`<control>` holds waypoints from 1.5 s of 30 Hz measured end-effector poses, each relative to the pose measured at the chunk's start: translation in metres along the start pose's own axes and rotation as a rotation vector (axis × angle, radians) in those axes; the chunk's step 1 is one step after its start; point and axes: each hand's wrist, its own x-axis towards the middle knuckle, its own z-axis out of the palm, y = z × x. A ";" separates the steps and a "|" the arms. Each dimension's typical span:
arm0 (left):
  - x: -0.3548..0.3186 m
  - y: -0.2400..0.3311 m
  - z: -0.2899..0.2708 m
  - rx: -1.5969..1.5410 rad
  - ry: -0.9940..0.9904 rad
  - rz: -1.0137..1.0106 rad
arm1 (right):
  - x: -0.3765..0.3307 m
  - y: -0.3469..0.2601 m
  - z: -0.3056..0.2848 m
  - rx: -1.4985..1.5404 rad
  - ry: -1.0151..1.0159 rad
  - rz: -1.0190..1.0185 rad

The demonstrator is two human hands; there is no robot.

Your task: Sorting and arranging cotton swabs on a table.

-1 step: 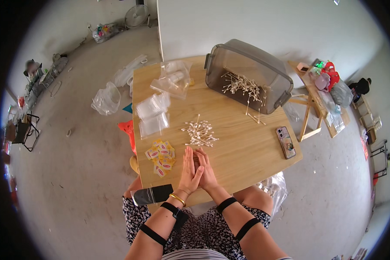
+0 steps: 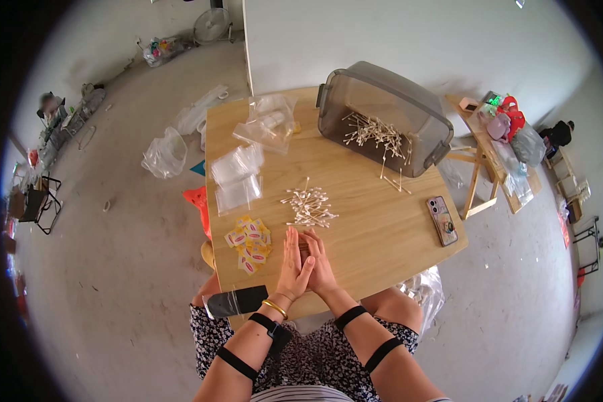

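Nothing visibly moved: our left hand [image 2: 289, 269] and right hand [image 2: 322, 271] rest together, fingers extended, leaving the cotton swabs [image 2: 309, 206] unhandled.

1) Tabletop [image 2: 375, 228]: light honey-brown, streaked with wood grain
2) Cotton swabs [image 2: 311, 208] in the loose pile: white tips, pale cream sticks
3) Small packets [image 2: 249, 242]: yellow and white, with red marks
4) Bin [image 2: 355, 84]: smoky, see-through grey
5) Plastic bags [image 2: 238, 193]: clear, whitish where layered
6) Phone [image 2: 442, 221]: mauve-pink, with a dark round patch on its back
7) Flat pouch [image 2: 248, 300] at the table's near edge: black
8) Bracelet [image 2: 275, 307]: shiny gold
9) Forearm straps [image 2: 350, 317]: plain black
10) Patterned garment [image 2: 308, 352]: black, scattered with small white flower-like shapes
11) Top [image 2: 301, 394]: white with thin dark stripes
12) Bag [image 2: 197, 203] beside the table: bright orange-red
13) Floor [image 2: 147, 248]: dull grey; wall [image 2: 355, 30]: off-white
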 end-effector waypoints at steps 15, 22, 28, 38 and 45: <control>0.061 0.011 -0.031 0.629 0.058 0.011 | 0.037 0.026 -0.061 -0.444 0.082 0.025; 0.077 -0.009 -0.044 0.709 0.012 -0.092 | 0.066 0.035 -0.051 -0.577 0.005 0.015; 0.067 -0.014 -0.044 0.521 -0.092 -0.149 | 0.064 0.036 -0.056 -0.581 0.039 0.039; 0.060 -0.003 -0.045 0.618 0.014 0.035 | 0.058 0.028 -0.041 -0.547 -0.066 0.008; 0.062 -0.002 -0.046 0.519 -0.120 0.069 | 0.061 0.029 -0.058 -0.511 -0.042 0.048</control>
